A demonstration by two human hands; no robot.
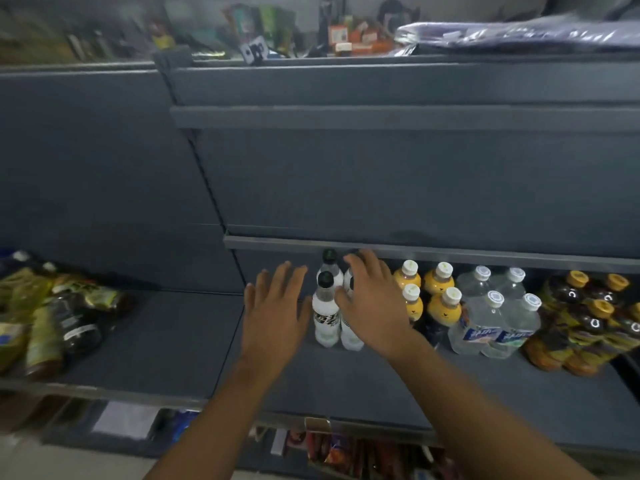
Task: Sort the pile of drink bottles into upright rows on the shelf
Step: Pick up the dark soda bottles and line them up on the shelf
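White bottles (325,308) with black caps stand upright mid-frame on the shelf (346,382), their black label characters unreadable. The right hand (371,299) lies over them with fingers spread. The left hand (273,313), fingers straight and apart, is just left. A tumbled pile (52,317) lies at the left edge.

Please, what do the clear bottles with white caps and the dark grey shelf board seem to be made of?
The clear bottles with white caps: likely thin transparent plastic, glossy; the walls show through and catch light. The dark grey shelf board: probably painted metal, matt; flat, even surface with a thin front lip, but the picture cannot confirm it.
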